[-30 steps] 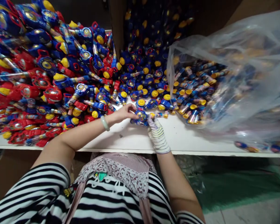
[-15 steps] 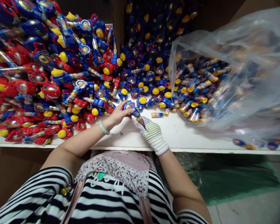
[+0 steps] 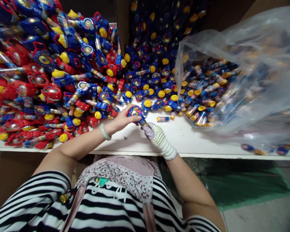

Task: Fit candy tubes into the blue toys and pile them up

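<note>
A blue plastic toy [image 3: 136, 111] with a round patterned disc is held over the white table by my left hand [image 3: 122, 120]. That hand is bare, wears a pale bangle, and has its thumb along the toy's side. My right hand [image 3: 157, 135], in a striped glove with lilac fingertips, is closed round a small tube at the toy's lower right end. The glove hides most of this tube. Just right of the toy lie a small labelled tube [image 3: 162, 119] with a yellow end and more blue toys [image 3: 147, 104].
A large heap of red and blue toys [image 3: 52, 93] covers the left side. A dark box behind holds more blue toys [image 3: 157, 79]. At right, a clear plastic bag [image 3: 263, 64] spills several labelled tubes [image 3: 201, 119]. The white table's front edge [image 3: 135, 153] runs close to my body.
My gloved right hand has turned slightly and closed further over the tube at the toy's end. The toy has shifted only a little in my left hand.
</note>
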Demonstrator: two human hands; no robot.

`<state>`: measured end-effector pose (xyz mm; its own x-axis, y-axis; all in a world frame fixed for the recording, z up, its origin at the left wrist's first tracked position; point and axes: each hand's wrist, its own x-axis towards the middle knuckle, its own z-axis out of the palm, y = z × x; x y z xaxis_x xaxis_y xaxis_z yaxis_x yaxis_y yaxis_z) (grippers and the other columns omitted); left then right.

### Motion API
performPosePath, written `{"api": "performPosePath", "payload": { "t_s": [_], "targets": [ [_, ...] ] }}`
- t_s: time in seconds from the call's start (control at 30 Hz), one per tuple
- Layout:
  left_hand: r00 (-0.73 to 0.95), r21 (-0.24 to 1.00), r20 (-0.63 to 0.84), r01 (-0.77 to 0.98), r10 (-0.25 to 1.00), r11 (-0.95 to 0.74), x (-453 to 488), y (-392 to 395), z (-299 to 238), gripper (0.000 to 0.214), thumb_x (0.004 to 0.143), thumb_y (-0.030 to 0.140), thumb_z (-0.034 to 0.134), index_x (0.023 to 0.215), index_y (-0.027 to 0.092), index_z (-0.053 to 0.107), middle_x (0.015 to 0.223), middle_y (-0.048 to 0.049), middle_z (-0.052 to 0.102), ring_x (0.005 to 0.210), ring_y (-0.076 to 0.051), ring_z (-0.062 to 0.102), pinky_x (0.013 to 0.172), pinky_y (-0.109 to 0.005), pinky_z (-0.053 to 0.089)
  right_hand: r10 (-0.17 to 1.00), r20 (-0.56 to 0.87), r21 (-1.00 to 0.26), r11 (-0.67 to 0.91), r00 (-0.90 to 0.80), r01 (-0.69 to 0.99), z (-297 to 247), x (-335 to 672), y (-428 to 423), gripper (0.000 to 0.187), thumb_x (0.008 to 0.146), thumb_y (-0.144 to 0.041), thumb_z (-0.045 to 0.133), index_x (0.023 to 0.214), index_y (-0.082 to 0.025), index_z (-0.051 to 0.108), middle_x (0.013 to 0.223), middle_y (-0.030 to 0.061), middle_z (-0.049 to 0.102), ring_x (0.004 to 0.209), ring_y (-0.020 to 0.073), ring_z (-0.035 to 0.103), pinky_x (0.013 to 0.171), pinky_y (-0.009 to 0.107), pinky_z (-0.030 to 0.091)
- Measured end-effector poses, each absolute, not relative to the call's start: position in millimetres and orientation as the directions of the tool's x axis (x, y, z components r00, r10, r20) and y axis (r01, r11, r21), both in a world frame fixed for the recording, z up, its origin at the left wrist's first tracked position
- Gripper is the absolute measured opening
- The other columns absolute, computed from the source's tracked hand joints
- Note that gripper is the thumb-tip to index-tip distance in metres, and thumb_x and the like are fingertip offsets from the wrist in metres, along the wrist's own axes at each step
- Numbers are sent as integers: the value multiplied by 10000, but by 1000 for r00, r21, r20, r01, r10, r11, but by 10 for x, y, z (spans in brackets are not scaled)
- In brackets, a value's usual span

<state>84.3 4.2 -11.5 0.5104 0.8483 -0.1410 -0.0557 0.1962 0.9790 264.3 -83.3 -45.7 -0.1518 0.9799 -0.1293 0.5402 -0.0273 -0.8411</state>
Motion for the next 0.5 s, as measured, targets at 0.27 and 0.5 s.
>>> {"api": "performPosePath", "payload": {
  "t_s": [0.27,0.5],
  "targets": [
    [434,980,-198,66,879,188,841,94,-105,523,654,330,818,1063,151,545,885,-28,609,693,-128,602,562,-237,534,993,-119,-880,-108,6,463,-506,2525,-819,510,839,-643,523,1056,-191,618,896,76,641,728,184,561,635,285,429],
    [559,989,-122,0,820,147,814,112,-199,577,571,288,873,1050,155,579,929,-31,635,793,-139,622,690,-233,535,911,-265,-949,-304,-317,-78,-622,2528,-885,631,888,-727,262,921,-188,587,502,-70,369,390,98,231,402,235,248]
  ]
}}
